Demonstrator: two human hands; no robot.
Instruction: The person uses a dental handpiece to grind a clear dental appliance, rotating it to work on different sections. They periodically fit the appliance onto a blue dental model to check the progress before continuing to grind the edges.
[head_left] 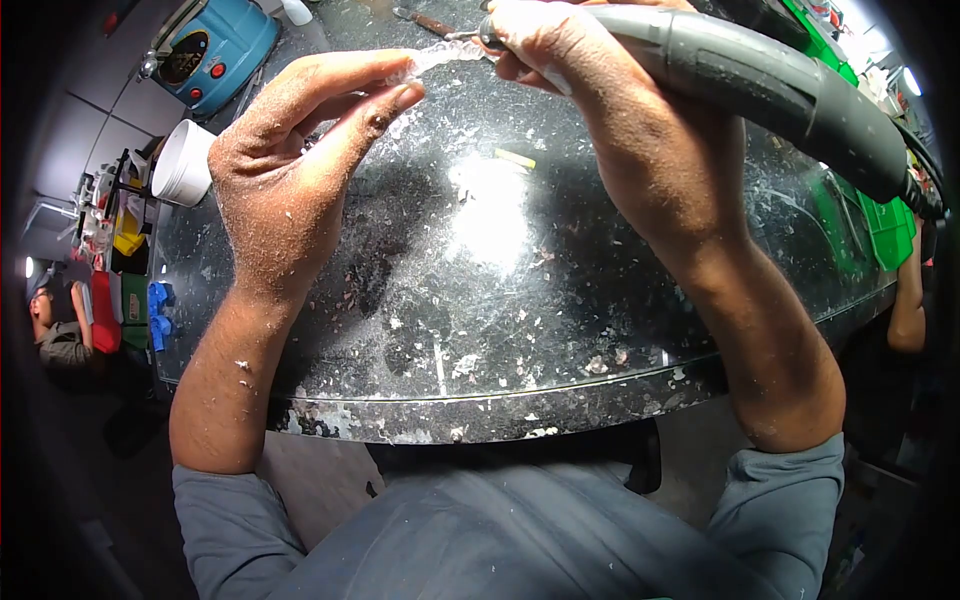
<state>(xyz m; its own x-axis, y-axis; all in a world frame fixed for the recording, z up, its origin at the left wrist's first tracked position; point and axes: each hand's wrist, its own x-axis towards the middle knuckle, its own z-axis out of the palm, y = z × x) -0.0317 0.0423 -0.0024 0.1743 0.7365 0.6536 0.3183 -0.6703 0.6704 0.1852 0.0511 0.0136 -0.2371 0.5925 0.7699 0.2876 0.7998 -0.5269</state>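
Between the thumb and forefinger of my left hand (285, 175) is a clear, curved plastic piece (450, 52), which looks like a dental aligner or tray. My right hand (645, 130) is wrapped round a thick grey rotary handpiece (740, 85), its cord trailing off at the right edge. The handpiece's tip points left and meets the right end of the clear piece; any bur there is too small to make out. Pale dust coats both hands. Below them lies the black worktop (480, 330), scattered with white shavings.
At the back left stands a blue machine (215, 60) with a red button, with a white tub (183, 165) near it. A brown-handled tool (430, 24) lies beyond my hands. Blue scraps (160, 315) sit at the left edge, a green tray (888, 232) at the right. Another person (65, 320) is far left.
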